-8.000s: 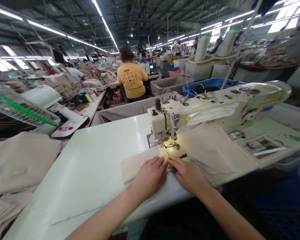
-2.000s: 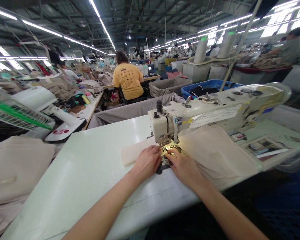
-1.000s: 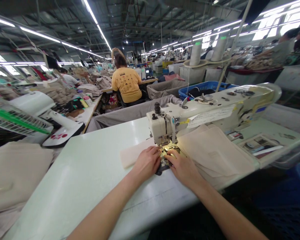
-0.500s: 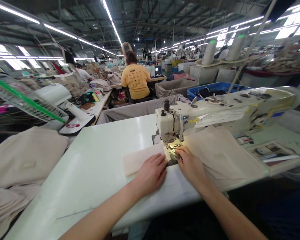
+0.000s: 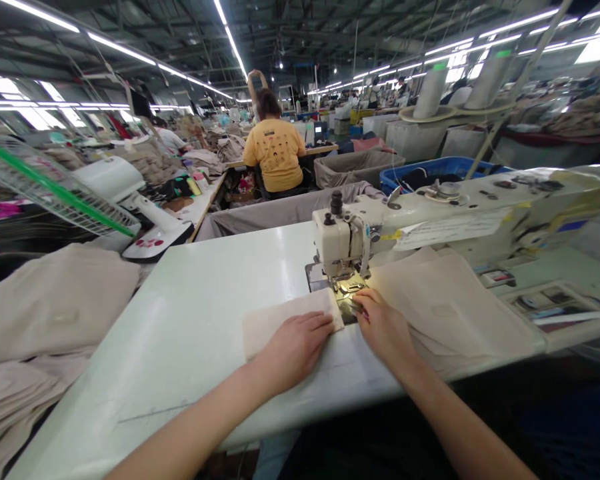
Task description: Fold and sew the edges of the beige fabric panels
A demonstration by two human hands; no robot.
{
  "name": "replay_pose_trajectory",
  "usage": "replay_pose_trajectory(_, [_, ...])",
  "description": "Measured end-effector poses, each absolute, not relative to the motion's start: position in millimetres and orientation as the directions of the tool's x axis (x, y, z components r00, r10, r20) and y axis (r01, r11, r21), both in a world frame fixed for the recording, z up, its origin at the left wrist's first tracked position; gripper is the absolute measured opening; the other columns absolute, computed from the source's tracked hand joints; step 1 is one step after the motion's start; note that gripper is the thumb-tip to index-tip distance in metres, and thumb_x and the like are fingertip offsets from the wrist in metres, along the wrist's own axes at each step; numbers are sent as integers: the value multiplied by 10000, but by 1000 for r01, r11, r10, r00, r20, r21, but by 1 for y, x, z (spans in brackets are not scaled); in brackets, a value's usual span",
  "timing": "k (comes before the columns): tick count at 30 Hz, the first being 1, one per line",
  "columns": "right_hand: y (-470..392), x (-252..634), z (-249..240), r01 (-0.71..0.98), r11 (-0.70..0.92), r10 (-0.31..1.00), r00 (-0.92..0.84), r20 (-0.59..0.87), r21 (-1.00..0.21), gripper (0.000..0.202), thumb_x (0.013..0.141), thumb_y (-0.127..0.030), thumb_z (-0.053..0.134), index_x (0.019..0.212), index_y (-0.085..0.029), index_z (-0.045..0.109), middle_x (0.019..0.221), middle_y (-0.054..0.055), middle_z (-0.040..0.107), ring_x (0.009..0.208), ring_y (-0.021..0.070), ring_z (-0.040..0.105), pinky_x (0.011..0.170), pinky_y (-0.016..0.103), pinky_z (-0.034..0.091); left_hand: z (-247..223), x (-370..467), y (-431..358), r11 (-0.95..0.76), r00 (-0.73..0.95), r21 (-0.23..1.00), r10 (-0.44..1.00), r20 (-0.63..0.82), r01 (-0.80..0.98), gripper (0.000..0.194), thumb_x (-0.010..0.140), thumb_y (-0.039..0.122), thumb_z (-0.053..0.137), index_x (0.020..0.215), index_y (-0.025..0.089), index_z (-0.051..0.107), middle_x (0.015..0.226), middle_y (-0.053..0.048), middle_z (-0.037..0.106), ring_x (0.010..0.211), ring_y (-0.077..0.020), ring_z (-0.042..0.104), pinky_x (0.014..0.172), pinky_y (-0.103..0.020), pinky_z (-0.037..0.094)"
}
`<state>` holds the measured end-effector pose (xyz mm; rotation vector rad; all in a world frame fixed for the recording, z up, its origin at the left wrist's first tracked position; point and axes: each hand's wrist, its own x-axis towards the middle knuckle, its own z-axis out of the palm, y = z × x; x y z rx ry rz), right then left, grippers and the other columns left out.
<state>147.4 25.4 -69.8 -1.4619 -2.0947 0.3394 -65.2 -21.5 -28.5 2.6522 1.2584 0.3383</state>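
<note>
My left hand [image 5: 299, 345] lies flat on a folded cream fabric piece [image 5: 270, 323], fingers stretched toward its right edge. That edge sits just left of the metal needle plate [image 5: 347, 313] of a white sewing machine [image 5: 337, 243]. Beside the lit presser foot [image 5: 351, 287], my right hand [image 5: 384, 328] has its thumb and fingertips pinched together over the plate. Whatever is between those fingertips is too small to make out. A stack of larger beige fabric panels [image 5: 445, 303] rests under the machine arm, right of my right hand.
More beige panels [image 5: 55, 300] are piled at the left. A white fan [image 5: 110, 183] stands beyond the table's left corner. Grey cloth-lined bins [image 5: 280, 213] and a blue basket [image 5: 387, 179] lie behind the table. Ahead, a person in a yellow shirt [image 5: 275, 153] sits with an arm raised.
The cream fabric piece has shifted slightly left and toward me, away from the presser foot, with my left hand on it. My right hand stays pinched by the plate. The view has shifted slightly.
</note>
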Motion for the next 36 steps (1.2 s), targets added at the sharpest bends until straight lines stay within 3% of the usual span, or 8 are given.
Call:
replay_pose_trajectory(5, [26,149,-71,740,400,909,-243,339,-541,274,851,-105,501,1052,-196,664,1167,88,685,1037,228,666,877,352,544,-22,-82,-2,-678,703,354,707,73,644,527,836,-12,406,1233,219,666,1316,-32,669,1213,-184,614,1084,-377,477])
replay_pose_trajectory(8, [24,152,-72,673,444,884,-221,413,-591,290,844,-117,495,1055,-213,668,1155,86,690,1062,229,656,893,359,543,-19,-88,3,-688,707,283,706,48,668,507,868,0,409,1255,229,642,1326,-44,652,1217,-189,596,1071,-373,478])
replay_pose_trajectory(11, [19,156,-73,592,491,852,-175,493,-639,286,854,-138,499,1067,-215,674,1135,95,692,1060,240,655,902,371,542,-16,-89,-1,-474,475,22,879,-44,880,309,949,119,424,1146,167,658,1171,-132,672,1106,-258,628,902,-385,550])
replay_pose_trajectory(14, [10,161,-74,535,527,832,-168,528,-661,303,857,-127,496,1080,-213,683,1116,98,689,1052,242,653,922,384,531,-14,-87,-9,-145,131,-173,987,-88,974,287,995,241,378,1069,119,627,1035,-163,642,940,-283,674,733,-372,556])
replay_pose_trajectory(21, [-18,169,-69,511,576,817,-374,438,-639,416,802,-25,471,1075,-214,722,1035,67,661,813,173,656,711,280,533,-10,-84,-25,22,-53,-214,989,-138,977,327,999,299,320,1067,114,581,961,-160,658,856,-299,712,677,-368,538])
replay_pose_trajectory(31, [-31,180,-56,647,571,802,-570,176,-506,493,743,30,463,1102,-201,711,1118,58,657,853,176,666,769,296,530,-6,-74,-25,6,-26,-235,996,-81,972,272,971,234,373,1004,117,616,898,-150,680,820,-303,707,621,-370,541])
replay_pose_trajectory(33, [-31,182,-57,628,579,792,-584,176,-520,493,740,28,466,1098,-208,709,1143,58,655,882,180,667,791,302,531,-9,-67,-25,-123,124,-205,992,-12,971,243,961,187,400,1017,139,631,977,-152,681,907,-299,688,682,-386,553])
replay_pose_trajectory(36, [-28,183,-58,577,552,806,-554,209,-602,454,768,4,465,1082,-223,702,1187,56,652,982,191,664,874,321,524,-21,-59,-23,-499,510,-115,853,110,859,317,981,165,417,1251,185,583,1321,-142,606,1238,-292,564,978,-454,500])
